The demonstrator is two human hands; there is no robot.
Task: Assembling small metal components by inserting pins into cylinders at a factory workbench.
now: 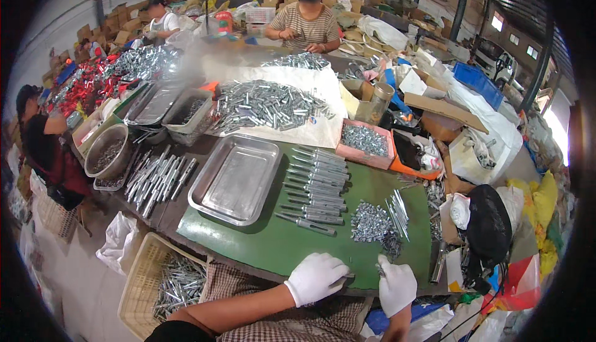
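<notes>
My left hand [318,279], in a white glove, is at the near edge of a green mat [230,243]. Its fingers are curled together, and a small dark end shows at the fingertips, too little to name. Close to its right, my right hand [397,287], gloved too, pinches something tiny at its fingertips. Just beyond the right hand lie a heap of small grey metal pieces [370,223], a cluster of darker small parts [391,244] and several thin metal rods [397,215]. A column of metal rods with thicker sleeve ends [316,187] lies farther off.
A shallow metal tray [234,177] sits left of the rods. Farther left are loose long rods [158,184] and a bowl of small parts [107,149]. A yellow basket [133,286] holds metal parts below. Beyond are a large metal pile [267,106] and a seated person [304,22].
</notes>
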